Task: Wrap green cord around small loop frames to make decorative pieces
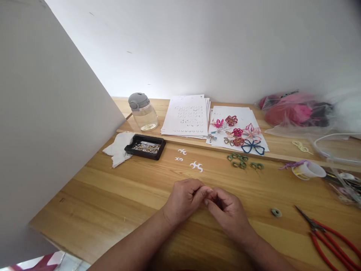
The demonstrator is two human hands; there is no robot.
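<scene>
Low over the middle of the wooden table, my left hand (186, 197) and my right hand (227, 210) meet at the fingertips. Both are closed in a pinch, thumbs against the curled fingers. Whatever lies between them is too small or too hidden to make out. Just beyond the hands lie small white crescent-shaped paper cutouts (196, 166). Several green looped pieces (239, 160) rest farther to the right. A small greenish coil (276, 212) sits right of my right hand, near red-handled scissors (324, 233).
A black tray (162, 148) of beads stands on a white cloth (117, 146), near a lidded bottle (143, 113). Paper sheets (186, 113) and coloured looped flowers (237, 132) lie on the back ledge. To the right are a plastic cup (308, 170) and a bag (299, 111).
</scene>
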